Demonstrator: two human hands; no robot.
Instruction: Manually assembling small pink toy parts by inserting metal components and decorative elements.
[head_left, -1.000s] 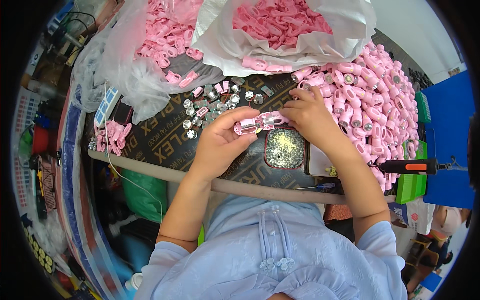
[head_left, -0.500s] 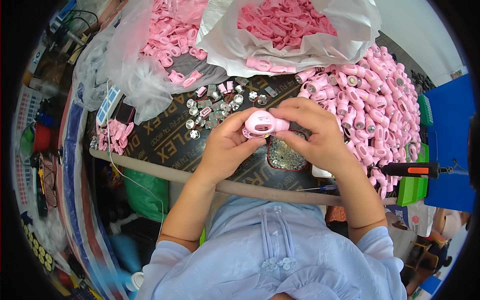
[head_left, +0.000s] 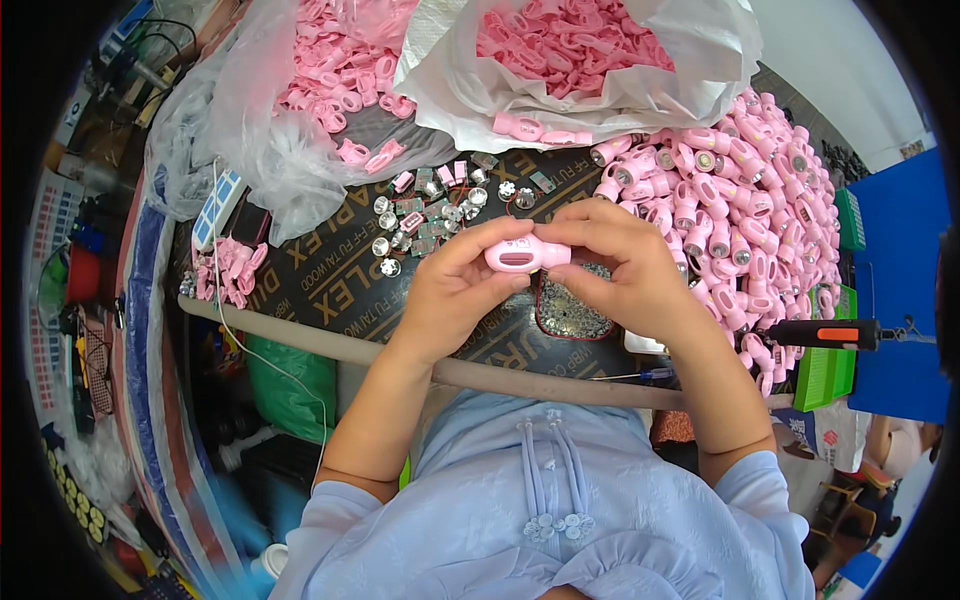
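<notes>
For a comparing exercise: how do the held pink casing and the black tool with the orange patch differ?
The pink casing is pale with a slot; the black tool is dark with an orange patch. Left hand and right hand hold the pink casing; neither touches the black tool. Both are elongated.

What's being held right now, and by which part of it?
A pink, oblong plastic casing: left grip on its slotted end, right grip on its opposite end.

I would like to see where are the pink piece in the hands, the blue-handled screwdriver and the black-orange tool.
Pink piece (head_left: 541,254): head view, body beside slot.
Blue-handled screwdriver (head_left: 656,374): head view, handle.
Black-orange tool (head_left: 802,335): head view, black casing.
</notes>
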